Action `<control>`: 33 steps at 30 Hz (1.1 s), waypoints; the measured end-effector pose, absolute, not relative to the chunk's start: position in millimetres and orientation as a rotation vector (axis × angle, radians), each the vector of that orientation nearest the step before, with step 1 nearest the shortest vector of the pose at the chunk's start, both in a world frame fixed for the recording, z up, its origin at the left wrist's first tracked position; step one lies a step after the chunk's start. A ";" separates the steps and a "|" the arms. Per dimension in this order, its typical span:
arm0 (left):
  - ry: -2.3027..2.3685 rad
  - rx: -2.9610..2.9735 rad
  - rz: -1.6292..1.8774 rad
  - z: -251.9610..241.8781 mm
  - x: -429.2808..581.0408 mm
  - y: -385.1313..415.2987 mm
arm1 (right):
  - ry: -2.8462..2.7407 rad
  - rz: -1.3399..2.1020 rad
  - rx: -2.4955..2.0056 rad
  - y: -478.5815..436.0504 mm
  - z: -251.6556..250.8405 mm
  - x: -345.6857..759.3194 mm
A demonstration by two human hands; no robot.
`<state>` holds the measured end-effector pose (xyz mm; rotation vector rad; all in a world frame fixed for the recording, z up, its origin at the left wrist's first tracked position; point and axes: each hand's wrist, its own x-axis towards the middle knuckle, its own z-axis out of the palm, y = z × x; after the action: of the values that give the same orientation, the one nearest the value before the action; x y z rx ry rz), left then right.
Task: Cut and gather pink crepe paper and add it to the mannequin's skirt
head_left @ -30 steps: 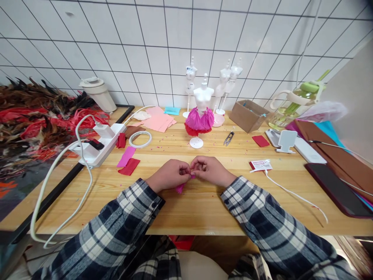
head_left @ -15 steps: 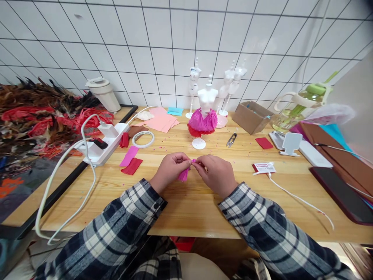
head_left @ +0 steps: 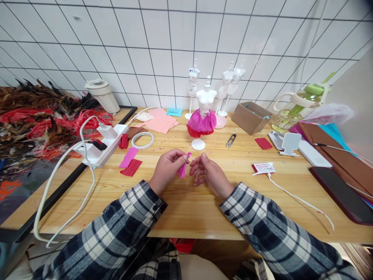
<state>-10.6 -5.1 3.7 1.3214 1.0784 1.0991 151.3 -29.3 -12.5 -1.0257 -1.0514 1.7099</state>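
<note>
Between the thumb and fingers of my left hand [head_left: 169, 167] is a small bunch of magenta crepe paper [head_left: 182, 171], gathered at its top and hanging down in a fringe. My right hand [head_left: 208, 173] is just to its right, apart from the paper, with its fingers loosely curled, spread and holding nothing. Beyond my hands stands a small white mannequin [head_left: 206, 97] on a round base. It wears a magenta ruffled skirt [head_left: 201, 121] with a red frilled layer below. A pair of thread snips [head_left: 231, 140] lies to the right of the base.
On the left are a tape roll [head_left: 142, 140], magenta and red paper strips [head_left: 131, 167] and a white power strip [head_left: 107, 146] with looping cables. Rightward are a cardboard box [head_left: 250, 120], a red paper piece [head_left: 263, 143], a white-labelled tag [head_left: 264, 168] and a dark phone [head_left: 339, 194].
My right hand has let go of the gathered top of the magenta paper and drawn slightly away, its fingers opening. The left hand keeps its pinch.
</note>
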 end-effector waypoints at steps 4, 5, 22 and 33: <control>1.106 1.407 1.104 3.2 -13.1 -3.0 | -0.918 1.731 -1.012 -27.9 -7.6 153.6; 1.109 1.428 1.104 3.3 -12.7 -3.1 | -0.911 1.721 -1.010 -27.6 -7.3 153.7; 0.957 2.512 0.824 3.0 -25.2 -1.8 | -1.082 1.815 -1.136 -13.4 -15.8 171.5; 0.970 2.318 0.461 -0.2 -24.1 0.1 | -1.822 1.039 -1.267 -8.5 -14.8 176.3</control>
<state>-24.1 0.1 -0.2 2.3183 0.9700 0.4605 176.3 -8.5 -14.8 -1.2672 -1.8224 1.0391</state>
